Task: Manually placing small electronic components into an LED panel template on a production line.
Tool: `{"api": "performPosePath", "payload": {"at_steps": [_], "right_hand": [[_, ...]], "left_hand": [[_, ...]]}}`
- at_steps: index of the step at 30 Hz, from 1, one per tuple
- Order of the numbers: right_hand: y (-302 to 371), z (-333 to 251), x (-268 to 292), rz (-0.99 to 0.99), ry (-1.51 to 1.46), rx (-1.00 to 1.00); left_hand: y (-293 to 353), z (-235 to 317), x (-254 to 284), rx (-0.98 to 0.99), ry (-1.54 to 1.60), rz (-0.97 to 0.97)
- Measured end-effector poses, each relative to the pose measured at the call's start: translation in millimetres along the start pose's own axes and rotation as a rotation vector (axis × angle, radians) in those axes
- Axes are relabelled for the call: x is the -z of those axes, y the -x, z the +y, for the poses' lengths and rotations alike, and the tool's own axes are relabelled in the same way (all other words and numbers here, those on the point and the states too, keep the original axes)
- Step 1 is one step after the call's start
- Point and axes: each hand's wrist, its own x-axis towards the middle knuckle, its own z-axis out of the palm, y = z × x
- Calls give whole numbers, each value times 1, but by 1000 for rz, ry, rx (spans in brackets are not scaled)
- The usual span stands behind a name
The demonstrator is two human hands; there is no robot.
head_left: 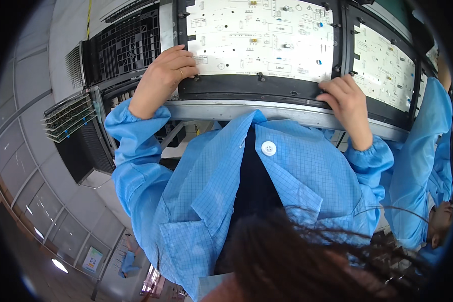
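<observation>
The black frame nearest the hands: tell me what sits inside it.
Inside the black frame sits a white board panel with small parts dotted over its face. The panel covers whatever lies beneath it; the left hand hides part of the frame's left side.

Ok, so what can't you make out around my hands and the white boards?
All in the head view:
Large white rectangular circuit panel: far end cut off by the upper edge; finest print too small.
Bare left hand: palm hidden behind its own back.
Bare right hand: too small to tell whether its grip pinches anything.
</observation>
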Motion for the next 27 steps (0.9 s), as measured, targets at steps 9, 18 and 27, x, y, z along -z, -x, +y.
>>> {"api": "performPosePath", "payload": {"at_steps": [9, 18, 27], "right_hand": [[9, -18, -35, 262, 142, -448], [-3, 15, -33, 439, 128, -272], [-47, 29, 29, 313, -108, -214]], "left_hand": [[-27, 74, -20, 214, -27, 204], [-62, 113, -70, 356, -99, 183], [-59, 114, -70, 380, -70, 212]]}}
